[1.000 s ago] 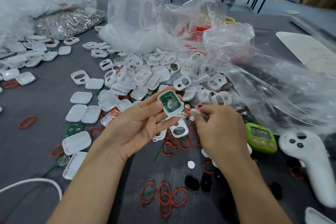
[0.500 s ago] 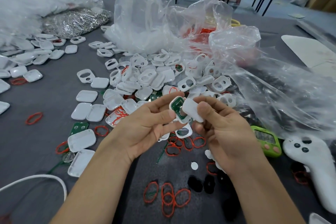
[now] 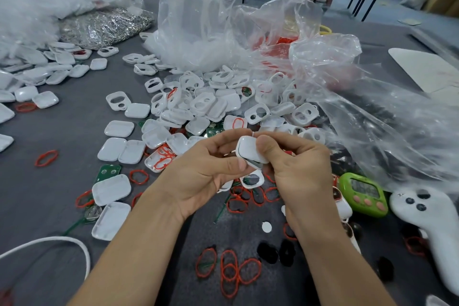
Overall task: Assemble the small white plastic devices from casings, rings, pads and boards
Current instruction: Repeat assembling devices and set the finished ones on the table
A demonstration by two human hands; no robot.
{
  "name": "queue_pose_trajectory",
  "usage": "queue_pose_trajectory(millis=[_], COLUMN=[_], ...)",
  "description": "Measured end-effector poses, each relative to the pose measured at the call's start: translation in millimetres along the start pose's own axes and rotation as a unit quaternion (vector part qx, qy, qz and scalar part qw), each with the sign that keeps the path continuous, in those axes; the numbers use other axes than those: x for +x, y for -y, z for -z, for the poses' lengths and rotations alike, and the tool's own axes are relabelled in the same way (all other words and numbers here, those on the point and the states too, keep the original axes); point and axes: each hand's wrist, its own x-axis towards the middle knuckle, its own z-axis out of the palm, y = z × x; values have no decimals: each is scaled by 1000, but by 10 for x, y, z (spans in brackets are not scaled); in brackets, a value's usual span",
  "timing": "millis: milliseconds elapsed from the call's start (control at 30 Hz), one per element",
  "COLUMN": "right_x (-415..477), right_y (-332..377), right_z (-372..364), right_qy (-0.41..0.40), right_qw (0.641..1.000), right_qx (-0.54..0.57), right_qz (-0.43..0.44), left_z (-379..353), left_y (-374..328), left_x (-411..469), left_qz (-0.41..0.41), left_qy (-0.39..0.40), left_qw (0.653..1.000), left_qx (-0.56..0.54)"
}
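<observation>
Closed down since a second ago, the white cover (image 3: 249, 148) now hides nearly all of the green board (image 3: 253, 163), which then lay face-up in the left hand. Only a thin green edge shows at the cover's six o'clock. The left hand (image 3: 206, 171) pinches the green board, under the cover, from nine o'clock. The right hand (image 3: 298, 174) grips the white cover from three o'clock, thumb pressed on its face. The stack is held above the table, with loose casings (image 3: 211, 107) at twelve o'clock and red rings (image 3: 228, 271) at six. The halves look nearly mated; I judge a final squeeze remains.
</observation>
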Motion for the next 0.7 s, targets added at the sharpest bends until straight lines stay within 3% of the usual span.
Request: queue_pose_trajectory(millis=[167, 400, 533, 700], right_x=[-16, 6, -2, -18], right_y=[-33, -39, -33, 0], right_z=[-40, -23, 2, 137], right_qy=[-49, -12, 26, 128], right_qw=[991, 997, 995, 982], right_qx=[-106, -69, -83, -125], right_qz=[67, 35, 40, 59], left_z=[-17, -53, -48, -39], left_y=[1, 1, 0, -6], left_x=[5, -3, 0, -7], left_qz=[-10, -47, -51, -55], left_qy=[-19, -22, -21, -20], left_qw=[1000, 998, 998, 998], left_qx=[10, 32, 29, 34])
